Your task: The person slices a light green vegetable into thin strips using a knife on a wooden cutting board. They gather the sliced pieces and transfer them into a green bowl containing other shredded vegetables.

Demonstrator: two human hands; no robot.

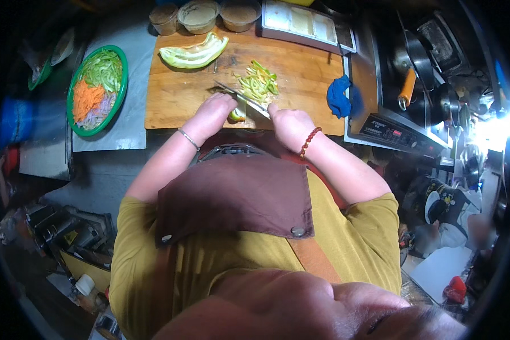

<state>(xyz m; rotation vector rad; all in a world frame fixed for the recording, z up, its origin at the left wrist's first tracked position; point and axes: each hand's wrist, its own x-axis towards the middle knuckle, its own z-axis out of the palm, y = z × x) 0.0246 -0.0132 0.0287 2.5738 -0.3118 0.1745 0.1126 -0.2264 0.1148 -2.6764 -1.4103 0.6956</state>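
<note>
My right hand (293, 125) grips a kitchen knife (247, 99), its blade slanting up to the left across the wooden cutting board (174, 104). Beside the blade, the bent fingers of my left hand (214, 111) hold a piece of green pepper (237, 114) against the board, close to its front edge. Part of that piece is hidden under the fingers and knife. Just beyond the blade lies a loose pile of thin green pepper strips (258, 83). A large, hollowed length of pale green pepper (195, 54) rests at the board's far left, cut side showing.
A green basket (124, 76) with shredded green, orange and purple vegetables stands left. Plastic tubs (198, 17) and a compartment tray (299, 36) line the back. A blue cloth (339, 97) lies on the board's right edge, near an induction cooker (393, 135) and an orange-handled pan (407, 89).
</note>
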